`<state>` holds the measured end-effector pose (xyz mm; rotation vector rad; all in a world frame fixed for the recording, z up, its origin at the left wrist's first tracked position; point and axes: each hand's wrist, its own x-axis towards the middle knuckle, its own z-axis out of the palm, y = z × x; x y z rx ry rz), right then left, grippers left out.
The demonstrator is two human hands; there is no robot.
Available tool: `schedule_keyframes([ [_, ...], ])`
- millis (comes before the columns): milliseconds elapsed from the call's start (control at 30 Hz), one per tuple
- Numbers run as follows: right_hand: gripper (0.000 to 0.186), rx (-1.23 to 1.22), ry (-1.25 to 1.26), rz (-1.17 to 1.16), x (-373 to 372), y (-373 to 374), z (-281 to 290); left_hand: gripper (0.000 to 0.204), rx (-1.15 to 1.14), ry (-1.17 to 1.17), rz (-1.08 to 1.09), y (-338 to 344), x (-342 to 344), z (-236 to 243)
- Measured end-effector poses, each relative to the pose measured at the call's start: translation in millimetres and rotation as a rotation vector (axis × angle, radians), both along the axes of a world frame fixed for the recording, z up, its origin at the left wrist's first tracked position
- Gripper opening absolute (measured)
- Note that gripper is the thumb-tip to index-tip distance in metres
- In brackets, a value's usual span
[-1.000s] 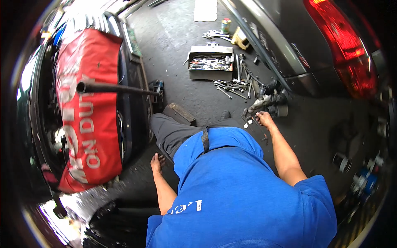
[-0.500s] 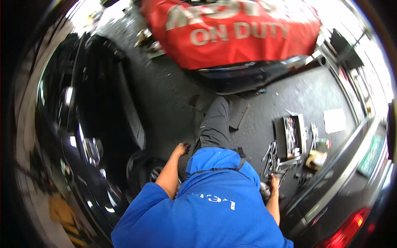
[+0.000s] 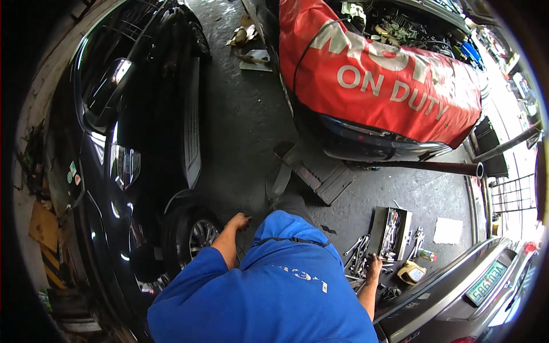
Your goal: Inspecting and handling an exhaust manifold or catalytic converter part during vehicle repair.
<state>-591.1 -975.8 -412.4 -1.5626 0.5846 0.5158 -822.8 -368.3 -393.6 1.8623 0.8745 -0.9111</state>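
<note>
My left hand [image 3: 242,221] hangs beside my body, close to the front wheel [image 3: 201,235] of the black car. Its fingers are curled in, and nothing shows in them. My right hand [image 3: 373,266] is at the near end of an open metal toolbox [image 3: 396,234] full of tools. Those fingers look closed; what they hold, if anything, is too small to make out. Several wrenches [image 3: 358,254] lie loose on the floor just left of the toolbox. More wrenches [image 3: 417,237] lie to its right.
A black car [image 3: 154,131] stands along my left. Ahead, a car with its engine bay exposed wears a red cover [image 3: 377,86]. A low dark bench-like object [image 3: 323,178] and a metal pipe [image 3: 423,166] are before it. A grey car [image 3: 457,286] flanks my right, near a yellowish jug [image 3: 411,272].
My view has swung, so the red-covered car now sits further right and shows its engine bay. My legs have shifted beneath me. My right hand is now closer to the toolbox.
</note>
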Motion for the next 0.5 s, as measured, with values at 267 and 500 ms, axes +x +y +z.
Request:
schedule_keyframes([
  [267,0.021,-0.079,-0.08,0.366,-34,99,25,0.043,-0.037,-0.366,0.433,60,108,12],
  [500,0.028,-0.22,0.088,0.507,6,156,45,0.033,-0.195,-0.572,0.896,92,88,25],
])
